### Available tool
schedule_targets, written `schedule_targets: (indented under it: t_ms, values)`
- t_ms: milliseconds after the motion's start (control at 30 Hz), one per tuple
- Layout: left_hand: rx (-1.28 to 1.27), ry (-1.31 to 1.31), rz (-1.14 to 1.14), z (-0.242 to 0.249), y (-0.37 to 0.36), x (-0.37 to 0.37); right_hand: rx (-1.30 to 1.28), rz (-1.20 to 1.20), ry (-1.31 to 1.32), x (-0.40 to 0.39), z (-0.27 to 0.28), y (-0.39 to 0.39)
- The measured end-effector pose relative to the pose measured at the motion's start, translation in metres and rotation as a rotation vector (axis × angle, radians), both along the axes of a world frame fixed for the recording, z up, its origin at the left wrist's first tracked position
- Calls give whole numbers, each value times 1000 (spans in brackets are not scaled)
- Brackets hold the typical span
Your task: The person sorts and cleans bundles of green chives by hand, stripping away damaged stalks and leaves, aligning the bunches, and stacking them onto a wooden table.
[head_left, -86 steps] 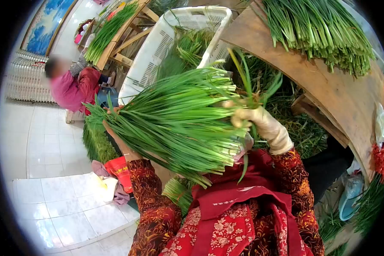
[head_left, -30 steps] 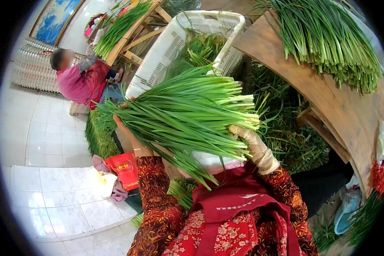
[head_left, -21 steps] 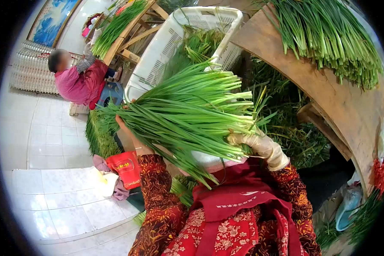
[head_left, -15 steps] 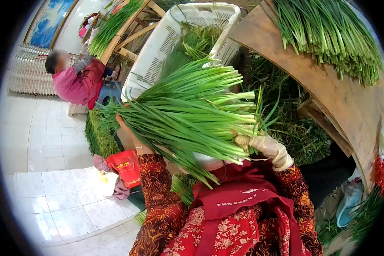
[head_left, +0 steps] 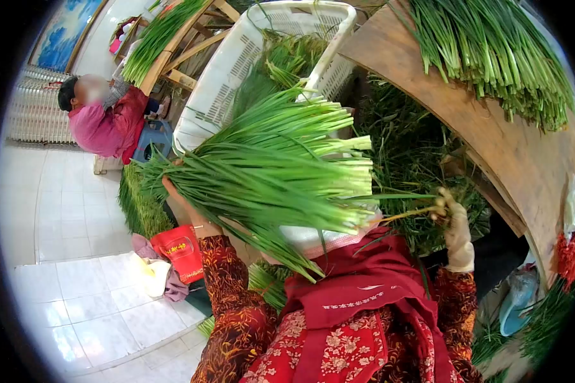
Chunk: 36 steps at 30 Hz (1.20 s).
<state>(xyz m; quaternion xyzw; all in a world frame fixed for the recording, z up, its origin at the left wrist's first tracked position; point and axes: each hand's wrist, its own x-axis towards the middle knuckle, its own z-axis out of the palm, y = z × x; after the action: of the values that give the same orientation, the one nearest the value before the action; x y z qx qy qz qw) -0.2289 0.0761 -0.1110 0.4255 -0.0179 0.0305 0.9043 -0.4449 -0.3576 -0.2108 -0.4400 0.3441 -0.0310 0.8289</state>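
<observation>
A big bunch of garlic chives (head_left: 281, 166) lies across the middle in front of me, leaf tips to the left and pale cut ends to the right. My left hand (head_left: 184, 203) is closed round its leafy end; the leaves hide most of the fingers. To the right, my gloved right hand (head_left: 455, 233) pinches a few stray leaves (head_left: 407, 213), some yellowed, stretched between the bunch's stem ends and the fingertips. Beneath the stems, a white sack-like surface (head_left: 310, 239) shows beside my red apron (head_left: 358, 290).
Beyond the bunch stands a white plastic crate (head_left: 201, 105) with loose greens. A wooden board (head_left: 492, 134) at right carries more chives (head_left: 492, 57). Discarded leaves (head_left: 402, 134) pile below it. A person in pink (head_left: 105, 124) sits at far left near a red bag (head_left: 177, 252).
My right hand has moved right and slightly down, away from the stem ends, drawing out a few leaves. My left hand still holds the bunch, which has shifted slightly left.
</observation>
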Motion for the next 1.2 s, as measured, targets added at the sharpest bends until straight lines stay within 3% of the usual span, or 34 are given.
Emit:
schedule_targets:
  t_ms: [100, 167, 233, 300, 333, 433, 467, 567, 633, 733, 900, 1033, 1100, 1167, 1200]
  values:
    - [101, -24, -96, 2, 6, 1, -51, 473, -166, 53, 40, 33]
    - [94, -41, 19, -4, 22, 15, -132, 810, -255, 84, 36, 42]
    - [12, -5, 22, 18, -2, 8, 186, 873, -448, 101, 44, 56]
    - [-68, -141, -12, 29, -9, 10, 84, 913, -448, 103, 57, 67]
    - [13, -243, -77, 46, -40, -4, -18, 933, -494, 106, 58, 70]
    - [9, -204, -145, 73, -68, -10, 99, 824, -409, 110, 59, 80]
    - [46, -175, -18, 72, -63, -2, 272, 698, -394, 108, 54, 86]
    - [2, -258, -97, 81, -65, 7, 70, 712, -373, 105, 61, 82]
    - [86, -134, 11, 84, -62, 12, 32, 728, -329, 96, 74, 75]
    - [65, -91, -39, 77, -58, 19, 211, 573, -446, 84, 79, 78]
    - [70, -99, -175, 56, -48, 29, 281, 629, -381, 71, 59, 74]
    - [82, -39, -78, 47, -51, 24, 167, 508, -403, 56, 48, 65]
    - [191, -11, -51, 48, -41, 18, 247, 649, -398, 47, 38, 37]
    - [411, 28, -8, 52, -27, 13, 374, 307, -575, 11, 22, 19]
    - [397, 118, 122, 45, -17, 13, 184, 200, -400, 0, 20, 9]
